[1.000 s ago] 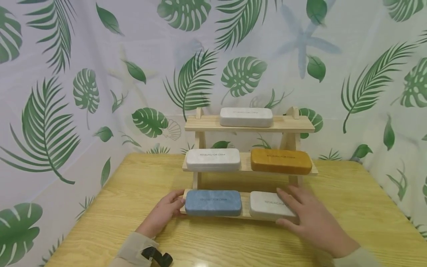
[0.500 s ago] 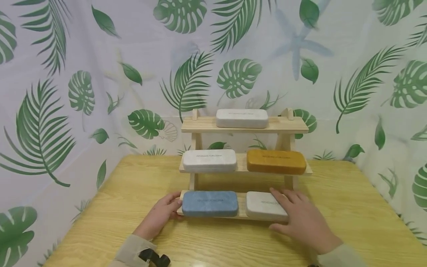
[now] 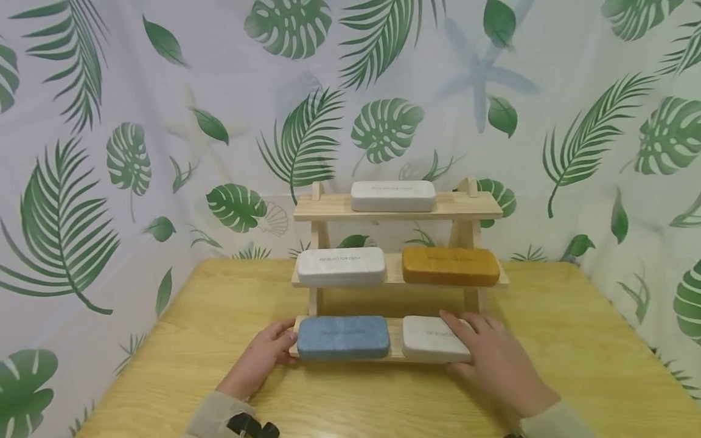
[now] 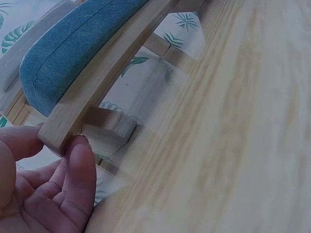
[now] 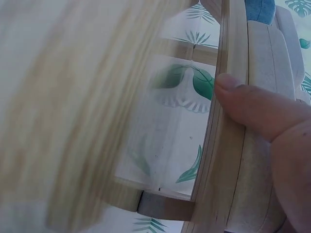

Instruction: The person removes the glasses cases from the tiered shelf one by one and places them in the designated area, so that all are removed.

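Observation:
A wooden three-tier display rack [image 3: 339,213] stands on the table with several glasses cases on its shelves. My left hand [image 3: 266,353] pinches the left end of the bottom shelf [image 4: 92,92] between thumb and finger, beside a blue glasses case [image 3: 343,336]. My right hand [image 3: 501,359] grips the right part of a white glasses case [image 3: 427,337] on the same shelf, covering that end. In the right wrist view its thumb [image 5: 262,107] lies across the case's front with the tip on the shelf edge; the other fingers are hidden there.
On the middle shelf sit another white case [image 3: 342,266] and an orange case [image 3: 450,266]. One more white case [image 3: 392,196] tops the rack. Behind the wood-grain table [image 3: 219,316] hangs a leaf-patterned cloth [image 3: 230,109].
My right hand has shifted left over the white case, and its thumb has drawn in toward the case's front. My left hand keeps its hold on the shelf end. The head view has shifted slightly.

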Motion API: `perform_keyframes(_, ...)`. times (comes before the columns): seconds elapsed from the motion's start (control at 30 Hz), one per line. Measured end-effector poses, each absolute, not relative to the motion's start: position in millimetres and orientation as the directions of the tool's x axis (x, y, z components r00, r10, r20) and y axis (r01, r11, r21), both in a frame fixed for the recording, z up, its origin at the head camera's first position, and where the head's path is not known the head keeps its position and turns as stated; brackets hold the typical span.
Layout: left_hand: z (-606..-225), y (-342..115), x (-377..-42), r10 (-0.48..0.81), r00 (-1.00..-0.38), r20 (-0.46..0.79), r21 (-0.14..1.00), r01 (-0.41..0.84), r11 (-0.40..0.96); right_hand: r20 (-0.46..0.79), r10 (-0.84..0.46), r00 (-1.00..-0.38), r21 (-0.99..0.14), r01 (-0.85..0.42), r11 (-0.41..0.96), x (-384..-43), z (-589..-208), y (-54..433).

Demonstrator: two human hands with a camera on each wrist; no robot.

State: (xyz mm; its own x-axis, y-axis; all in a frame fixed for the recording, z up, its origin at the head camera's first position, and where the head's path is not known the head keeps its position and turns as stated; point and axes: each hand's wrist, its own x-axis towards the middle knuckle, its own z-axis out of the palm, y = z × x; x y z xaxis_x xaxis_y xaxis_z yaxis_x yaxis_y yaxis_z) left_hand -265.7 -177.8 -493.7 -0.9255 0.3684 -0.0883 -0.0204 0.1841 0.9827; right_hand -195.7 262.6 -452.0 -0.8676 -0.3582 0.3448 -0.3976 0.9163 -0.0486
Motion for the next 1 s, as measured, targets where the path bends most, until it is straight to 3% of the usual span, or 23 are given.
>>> perform_keyframes(1.0,-491.6,-178.3,-263.6,0.387,-0.920,-0.056,0.993,-0.010,0.121,0.274,-0.416,-0.867,-0.107,-0.457,0.883,-183.4,-442.7,271.0)
